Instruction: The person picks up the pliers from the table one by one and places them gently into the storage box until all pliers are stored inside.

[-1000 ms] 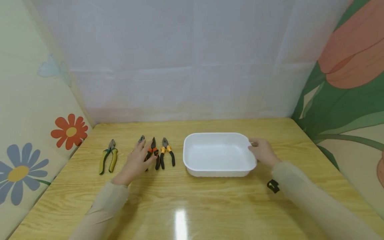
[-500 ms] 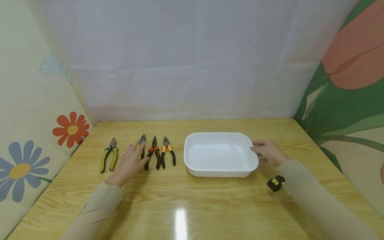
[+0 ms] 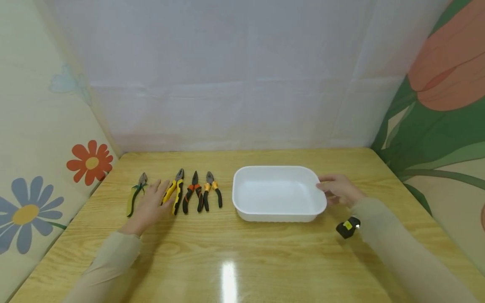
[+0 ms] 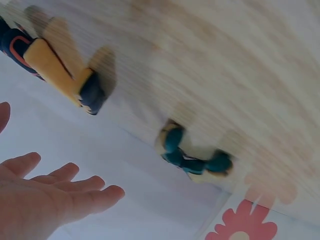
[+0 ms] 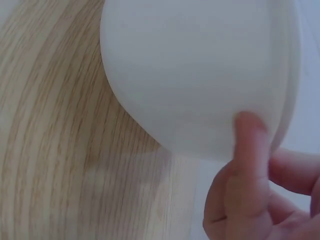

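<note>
In the head view my left hand (image 3: 149, 204) reaches over the left side of the table, fingers spread and holding nothing. It partly covers the green-handled pliers (image 3: 131, 201). Just right of it lie the yellow-and-black pliers (image 3: 177, 198); their handle ends near the fingertips. The left wrist view shows the extended fingers (image 4: 90, 197) apart from the green pliers' handles (image 4: 172, 142). My right hand (image 3: 341, 189) is at the right end of the white plastic tray (image 3: 279, 218). One fingertip (image 5: 250, 125) touches the tray's outer wall, with other fingers bent below it.
Beside the yellow pliers lie orange-and-black pliers (image 3: 194, 195) and pliers with black-and-orange handles (image 3: 212, 195). A small black block with a yellow patch (image 3: 346, 227) shows by the right wrist. A white cloth backdrop (image 3: 246, 84) rises behind the wooden table (image 3: 182, 256).
My left hand has moved left, from over the yellow and orange pliers to the green ones, uncovering the yellow pair. My right hand has stayed at the tray's end.
</note>
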Available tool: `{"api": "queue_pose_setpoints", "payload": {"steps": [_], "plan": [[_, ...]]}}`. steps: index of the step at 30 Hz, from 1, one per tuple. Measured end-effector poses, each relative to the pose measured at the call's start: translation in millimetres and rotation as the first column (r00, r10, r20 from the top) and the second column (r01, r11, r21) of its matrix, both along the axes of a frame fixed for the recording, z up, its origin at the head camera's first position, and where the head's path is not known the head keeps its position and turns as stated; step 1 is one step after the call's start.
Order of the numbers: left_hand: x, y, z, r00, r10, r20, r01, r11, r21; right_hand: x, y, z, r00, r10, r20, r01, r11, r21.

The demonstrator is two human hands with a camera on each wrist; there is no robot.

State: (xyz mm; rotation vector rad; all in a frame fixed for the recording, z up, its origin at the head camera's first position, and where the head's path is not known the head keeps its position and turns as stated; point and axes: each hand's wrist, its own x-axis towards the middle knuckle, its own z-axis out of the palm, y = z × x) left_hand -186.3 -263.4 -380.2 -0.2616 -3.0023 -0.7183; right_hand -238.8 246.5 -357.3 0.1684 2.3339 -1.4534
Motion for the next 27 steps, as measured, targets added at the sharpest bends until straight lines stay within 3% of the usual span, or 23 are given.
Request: {"api": "queue_pose_setpoints", "payload": {"steps": [7, 18, 27], "plan": [[0.8, -11.4, -0.3, 0.999, 0.035, -0.006, -0.035, 0.997, -0.074, -0.4, 3.0, 2.3, 1.0, 0.026, 0.017, -0.026, 1.0, -0.012], [-5.2, -28.5, -8.8, 0.994, 0.09, 0.065, -0.087, 0.995, -0.046, 0.4, 5.2, 3.5, 0.999, 0.014, 0.047, -0.014, 1.0, 0.006], [-0.9, -36.4, -10.6, 0.985, 0.12, 0.12, -0.113, 0.991, -0.069, -1.1, 1.9, 5.0, 0.999, 0.017, 0.048, -0.017, 1.0, 0.002]]}}
